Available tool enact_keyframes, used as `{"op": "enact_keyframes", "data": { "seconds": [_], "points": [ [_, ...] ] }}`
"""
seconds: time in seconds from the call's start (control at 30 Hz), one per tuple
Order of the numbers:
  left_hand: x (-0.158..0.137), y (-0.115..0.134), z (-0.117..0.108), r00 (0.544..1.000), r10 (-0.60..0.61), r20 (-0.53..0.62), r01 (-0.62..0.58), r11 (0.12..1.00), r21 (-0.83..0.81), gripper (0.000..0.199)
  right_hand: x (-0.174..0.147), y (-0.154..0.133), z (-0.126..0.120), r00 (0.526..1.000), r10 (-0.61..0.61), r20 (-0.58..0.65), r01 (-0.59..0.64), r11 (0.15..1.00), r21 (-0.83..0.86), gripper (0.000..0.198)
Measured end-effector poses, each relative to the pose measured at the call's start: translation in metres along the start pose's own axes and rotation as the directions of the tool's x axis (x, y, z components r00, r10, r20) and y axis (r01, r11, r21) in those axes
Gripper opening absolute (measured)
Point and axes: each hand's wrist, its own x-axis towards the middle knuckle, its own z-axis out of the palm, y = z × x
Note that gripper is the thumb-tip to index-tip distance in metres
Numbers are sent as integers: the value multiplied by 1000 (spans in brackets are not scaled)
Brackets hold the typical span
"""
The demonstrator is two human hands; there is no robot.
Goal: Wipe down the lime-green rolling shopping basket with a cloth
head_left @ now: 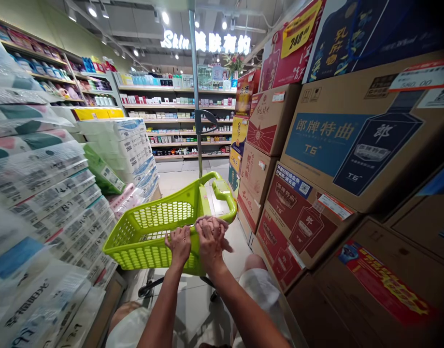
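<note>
In front of me stands a lime-green plastic shopping cart [135, 251] with perforated basket walls, turned so that one side faces me. My left hand [179, 245] grips the near rim of the basket, its fingers curled over the edge. Just to its right, my right hand [210, 241] is closed around a crumpled pink cloth [226, 245], pressed against the cart beside its handle [230, 203]. A grey metal pole [194, 96] with a dark hook-shaped bracket [204, 122] rises behind the cart.
Stacked liquor cartons [323, 140] wall off the right side. On the left rise piles of plastic-wrapped tissue packs [58, 169]. Pale floor tiles [171, 181] lead to shelves of small packages [178, 106] at the back. My knees are close below the cart.
</note>
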Motion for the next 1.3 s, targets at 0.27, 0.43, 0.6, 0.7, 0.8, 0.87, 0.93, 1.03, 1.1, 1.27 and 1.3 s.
{"op": "enact_keyframes", "data": {
  "seconds": [0.27,0.43,0.6,0.7,0.8,0.87,0.93,1.03,1.1,1.27,1.3],
  "points": [
    [-4,-18,1,1000,11,3,-11,999,-35,34,33,72,-20,950,273,-149,-257,959,115,69],
    [-10,9,9,999,21,47,-18,998,-63,36,-6,63,35,942,306,-141,-257,923,288,73],
    [-16,32,16,998,-44,34,46,998,-39,37,-22,50,71,801,583,-132,-458,740,492,85],
    [-13,39,19,995,-67,75,69,997,-26,37,-8,45,73,774,627,-89,-500,690,523,83],
    [-9,42,20,992,-47,113,53,997,-51,38,-9,43,78,773,634,26,-569,676,468,76],
    [-7,42,21,991,-53,122,60,996,-58,37,-20,42,85,735,674,79,-636,644,426,71],
    [-5,42,22,991,-63,118,69,996,-48,35,-28,40,93,686,724,79,-685,604,408,69],
    [-3,44,22,991,-62,120,66,997,-31,34,-18,39,95,669,741,53,-689,592,417,72],
    [-3,47,22,990,-52,129,57,998,-40,35,3,42,86,710,704,25,-646,636,422,73],
    [-11,47,24,993,-35,113,48,992,-114,35,41,67,42,883,465,-60,-432,856,283,65],
    [-14,45,25,995,-34,98,46,991,-124,34,42,74,33,917,393,-74,-365,897,248,60]
  ]
}}
